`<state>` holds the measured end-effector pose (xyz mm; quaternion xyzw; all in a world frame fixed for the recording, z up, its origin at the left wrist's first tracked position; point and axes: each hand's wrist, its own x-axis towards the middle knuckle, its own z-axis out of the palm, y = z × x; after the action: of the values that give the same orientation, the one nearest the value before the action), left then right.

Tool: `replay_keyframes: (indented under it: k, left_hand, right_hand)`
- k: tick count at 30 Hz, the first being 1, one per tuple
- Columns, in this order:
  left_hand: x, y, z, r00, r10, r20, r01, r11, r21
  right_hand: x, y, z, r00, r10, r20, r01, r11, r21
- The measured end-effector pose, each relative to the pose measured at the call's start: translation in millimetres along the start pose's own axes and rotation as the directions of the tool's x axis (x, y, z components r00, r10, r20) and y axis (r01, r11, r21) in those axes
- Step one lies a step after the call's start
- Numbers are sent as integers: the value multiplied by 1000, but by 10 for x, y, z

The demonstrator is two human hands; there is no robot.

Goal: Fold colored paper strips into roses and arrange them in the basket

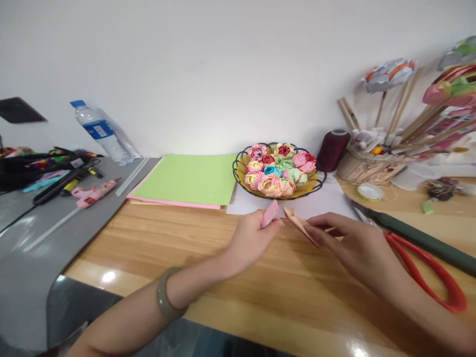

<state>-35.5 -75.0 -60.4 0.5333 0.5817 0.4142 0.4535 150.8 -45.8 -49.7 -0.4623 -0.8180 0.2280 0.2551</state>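
Pink folded paper (270,214) is pinched in the fingers of the left hand (250,238); the fingers of the right hand (357,245) grip a peach, red-edged petal-like piece (299,225) just beside it. Both pieces are held over the wooden desk (156,243), in front of the woven basket (241,168) of paper roses (270,185). Red-handled scissors (456,295) lie right of both hands, and lime-green paper (186,178) lies left of the basket.

1. Folded paper piece (270,215) being held: baby pink
2. Other held piece (296,221): peachy cream, red edge
3. Paper flowers (274,171) I'm eyeing: pinks, reds, greens, one blue
4. Basket (241,167): yellow weave, black rim
5. Thread spool (333,151): deep maroon
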Motion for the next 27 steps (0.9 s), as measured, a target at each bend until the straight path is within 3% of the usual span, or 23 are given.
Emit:
replay_keyframes:
  k: [3,7,10,15,22,27]
  left_hand:
    - [-20,52,7,998,58,-37,-65,969,-239]
    - [-61,110,34,989,101,106,-40,884,-466]
    - [-81,123,59,984,76,159,14,866,-501]
    - [-75,115,87,991,9,133,69,817,-573]
    - [-49,78,97,998,-61,-19,34,755,-654]
    - [-56,80,103,997,-43,65,76,714,-696]
  right_hand:
    - [48,-131,-69,990,141,30,-142,920,365]
    - [40,-222,-4,971,209,116,-238,796,557]
    - [16,-242,65,960,219,175,-280,773,569]
    - [-19,-337,73,946,241,215,-321,772,549]
    - [-99,-396,111,985,98,145,-149,905,398]
    - [-38,-332,140,982,88,169,-150,904,401]
